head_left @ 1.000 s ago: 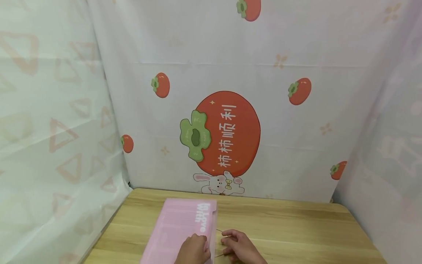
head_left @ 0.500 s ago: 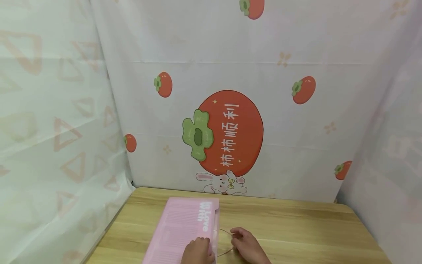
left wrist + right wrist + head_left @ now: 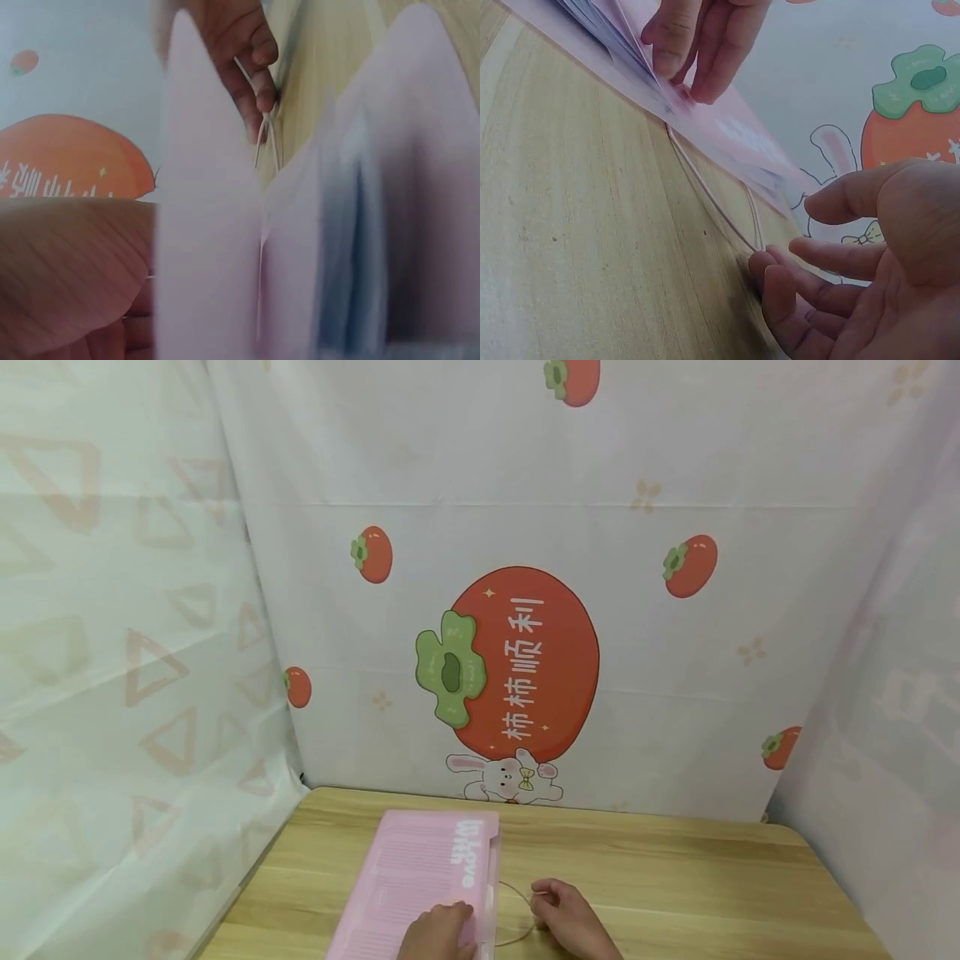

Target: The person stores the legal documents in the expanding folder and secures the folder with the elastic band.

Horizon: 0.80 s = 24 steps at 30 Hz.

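A pink document folder (image 3: 397,868) with white lettering lies on the table, left of centre. My left hand (image 3: 435,935) holds the right edge of its cover, fingers on the outside and thumb at the inner side in the right wrist view. Between the slightly parted covers, bluish-grey sheets or dividers (image 3: 352,247) show, blurred. From the folder's open edge a thin pale elastic cord (image 3: 712,198) runs out in a loop. Curled fingers of my right hand (image 3: 573,922) hook the loop's far end and keep it taut, thumb and index finger apart from it.
The wooden table (image 3: 675,877) reaches out to the right of the hands. Behind it hangs a white cloth backdrop (image 3: 637,635) printed with persimmons and a rabbit. Pale cloths also close off the left (image 3: 112,693) and right (image 3: 885,735) sides.
My right hand has moved right, drawing the cord loop farther from the folder. My left hand has stayed on the cover edge, shifting slightly, its fingers now reaching flatter.
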Motion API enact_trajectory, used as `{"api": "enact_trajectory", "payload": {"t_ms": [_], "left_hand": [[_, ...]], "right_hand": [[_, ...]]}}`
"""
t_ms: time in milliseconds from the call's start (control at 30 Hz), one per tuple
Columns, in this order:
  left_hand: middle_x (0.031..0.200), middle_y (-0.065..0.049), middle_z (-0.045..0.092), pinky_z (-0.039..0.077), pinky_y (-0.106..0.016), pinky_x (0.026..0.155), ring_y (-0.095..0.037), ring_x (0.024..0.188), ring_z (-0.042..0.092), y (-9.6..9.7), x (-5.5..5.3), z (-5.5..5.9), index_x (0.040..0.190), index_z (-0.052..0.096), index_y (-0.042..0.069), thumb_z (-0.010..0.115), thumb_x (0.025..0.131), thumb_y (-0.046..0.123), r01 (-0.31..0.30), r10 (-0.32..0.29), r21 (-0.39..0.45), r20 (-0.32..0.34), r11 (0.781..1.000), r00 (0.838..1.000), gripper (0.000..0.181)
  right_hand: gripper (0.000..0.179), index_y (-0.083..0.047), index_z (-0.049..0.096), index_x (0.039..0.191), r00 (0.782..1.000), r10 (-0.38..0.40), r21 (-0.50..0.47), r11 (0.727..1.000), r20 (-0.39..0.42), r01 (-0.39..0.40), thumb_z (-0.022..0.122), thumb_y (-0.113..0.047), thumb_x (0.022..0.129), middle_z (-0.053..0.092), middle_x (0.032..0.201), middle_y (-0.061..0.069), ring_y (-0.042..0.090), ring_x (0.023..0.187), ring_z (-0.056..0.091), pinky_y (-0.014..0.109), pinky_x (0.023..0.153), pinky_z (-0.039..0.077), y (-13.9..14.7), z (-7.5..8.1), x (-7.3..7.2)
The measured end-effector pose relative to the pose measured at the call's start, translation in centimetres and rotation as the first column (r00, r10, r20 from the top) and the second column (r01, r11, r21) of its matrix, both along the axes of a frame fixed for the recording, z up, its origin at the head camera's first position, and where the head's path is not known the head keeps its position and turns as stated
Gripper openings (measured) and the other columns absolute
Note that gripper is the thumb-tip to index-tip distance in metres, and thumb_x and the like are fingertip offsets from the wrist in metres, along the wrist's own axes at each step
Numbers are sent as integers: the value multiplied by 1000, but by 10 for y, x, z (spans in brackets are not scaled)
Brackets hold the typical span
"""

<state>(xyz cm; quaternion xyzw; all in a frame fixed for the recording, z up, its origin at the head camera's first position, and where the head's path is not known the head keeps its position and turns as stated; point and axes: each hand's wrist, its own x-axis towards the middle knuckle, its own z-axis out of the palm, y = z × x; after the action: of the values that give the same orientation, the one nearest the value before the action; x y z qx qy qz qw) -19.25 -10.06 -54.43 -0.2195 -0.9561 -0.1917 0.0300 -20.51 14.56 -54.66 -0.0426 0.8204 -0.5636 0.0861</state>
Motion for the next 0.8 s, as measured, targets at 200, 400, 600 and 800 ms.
{"api": "enact_trajectory", "payload": {"t_ms": [200, 400, 600, 800], "left_hand": [[112, -13, 73, 59, -46, 72, -33, 93, 72, -17, -2, 3, 124, 67, 2, 85, 76, 9, 60, -67, 59, 137, 996, 988, 51], [132, -23, 63, 56, -55, 84, -42, 112, 64, -33, -4, 0, 134, 62, 1, 87, 74, 20, 93, -94, 12, 79, 996, 992, 67], [137, -31, 56, 46, -69, 91, -54, 122, 53, -47, -7, 3, 138, 58, -2, 89, 71, 27, 82, -83, 20, 90, 996, 992, 80], [149, -39, 38, 19, -91, 87, -67, 134, 29, -56, -12, 15, 147, 51, 0, 94, 66, 31, 9, -16, 34, 209, 999, 978, 97]], "right_hand": [[35, 8, 63, 122, 999, -10, 7, 1000, 44, 9, 59, -17, 98, 64, 93, 4, 20, 81, 59, 37, 62, 51, 0, 0, -1], [34, 8, 65, 120, 998, -11, 7, 1000, 63, 11, 59, -17, 99, 66, 94, 3, 19, 81, 60, 37, 64, 52, 0, -2, -1], [36, 12, 63, 122, 997, 31, -50, 998, 69, -27, 59, -16, 100, 65, 91, 5, 19, 79, 61, 37, 65, 56, 3, -3, -1], [37, 13, 62, 124, 994, 47, -77, 996, 99, -40, 59, -16, 101, 63, 90, 5, 18, 78, 61, 36, 65, 56, 5, -4, -2]]}}
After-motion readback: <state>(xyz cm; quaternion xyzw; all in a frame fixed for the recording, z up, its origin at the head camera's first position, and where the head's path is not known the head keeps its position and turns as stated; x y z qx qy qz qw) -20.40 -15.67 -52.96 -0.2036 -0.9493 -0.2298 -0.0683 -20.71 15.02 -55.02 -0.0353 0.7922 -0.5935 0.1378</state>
